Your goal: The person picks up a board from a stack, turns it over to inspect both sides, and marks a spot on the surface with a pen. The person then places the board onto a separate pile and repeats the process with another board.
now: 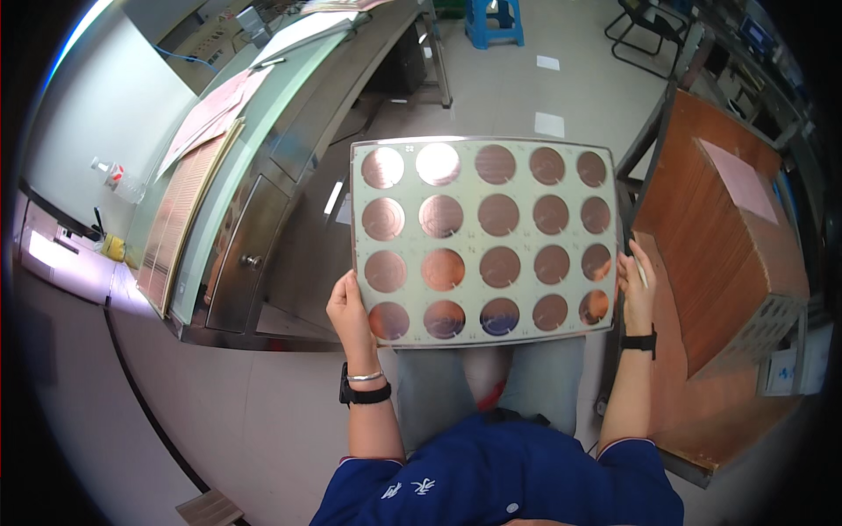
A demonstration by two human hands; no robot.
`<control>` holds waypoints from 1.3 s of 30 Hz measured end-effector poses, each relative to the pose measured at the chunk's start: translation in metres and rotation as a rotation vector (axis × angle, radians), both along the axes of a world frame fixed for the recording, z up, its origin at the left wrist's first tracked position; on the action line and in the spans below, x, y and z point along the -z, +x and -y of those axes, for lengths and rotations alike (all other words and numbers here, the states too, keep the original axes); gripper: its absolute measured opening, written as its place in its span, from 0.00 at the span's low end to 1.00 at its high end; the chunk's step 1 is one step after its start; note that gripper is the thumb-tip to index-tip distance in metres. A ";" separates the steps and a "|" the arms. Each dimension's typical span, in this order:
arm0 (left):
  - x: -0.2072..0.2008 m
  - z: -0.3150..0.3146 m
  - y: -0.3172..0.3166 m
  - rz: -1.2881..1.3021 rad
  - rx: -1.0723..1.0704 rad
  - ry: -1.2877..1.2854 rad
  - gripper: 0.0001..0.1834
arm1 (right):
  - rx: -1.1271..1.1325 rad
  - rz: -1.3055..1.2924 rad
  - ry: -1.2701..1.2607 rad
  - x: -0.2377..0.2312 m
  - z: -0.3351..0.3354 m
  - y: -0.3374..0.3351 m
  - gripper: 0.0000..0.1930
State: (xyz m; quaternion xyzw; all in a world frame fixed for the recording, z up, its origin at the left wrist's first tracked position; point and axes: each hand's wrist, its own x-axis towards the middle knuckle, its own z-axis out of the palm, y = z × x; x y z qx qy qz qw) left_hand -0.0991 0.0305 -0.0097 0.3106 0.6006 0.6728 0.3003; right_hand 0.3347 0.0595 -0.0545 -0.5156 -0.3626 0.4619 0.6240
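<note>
In front of me I hold up a flat rectangular circuit board panel point(470, 191), pale green with several rows of round copper discs. Its upper left discs shine with glare, and some lower ones mirror dark and orange shapes. My left hand point(349, 317) is closed on the panel's lower left edge, thumb on the front. At the right edge, my right hand point(638, 296) grips the same panel, its fingers partly hidden along the side. A thin white stick-like thing point(644, 277), perhaps a pen, shows by the right fingers.
To the left, a glass-topped metal desk point(279, 162) carries pink papers point(206, 118), a stack of brown sheets point(189, 215) and a clear bottle point(118, 180). On the right stands a brown wooden box point(702, 237) on a board. A blue stool point(494, 24) is far ahead.
</note>
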 end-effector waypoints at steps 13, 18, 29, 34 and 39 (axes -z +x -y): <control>-0.014 0.012 -0.009 0.282 0.264 0.216 0.10 | 0.073 -0.039 0.184 -0.065 0.027 0.018 0.17; -0.010 0.006 -0.006 0.295 0.343 0.350 0.06 | 0.034 -0.131 0.450 -0.074 0.029 0.025 0.17; -0.059 0.010 0.039 0.449 0.281 0.124 0.24 | -0.761 -1.065 -0.015 -0.077 0.022 0.010 0.31; -0.046 0.008 0.037 0.513 0.352 0.286 0.22 | -0.442 -0.725 0.151 -0.071 0.040 0.008 0.30; 0.027 0.016 0.007 0.827 0.619 0.302 0.24 | -0.372 -0.684 -0.073 -0.061 0.040 -0.003 0.21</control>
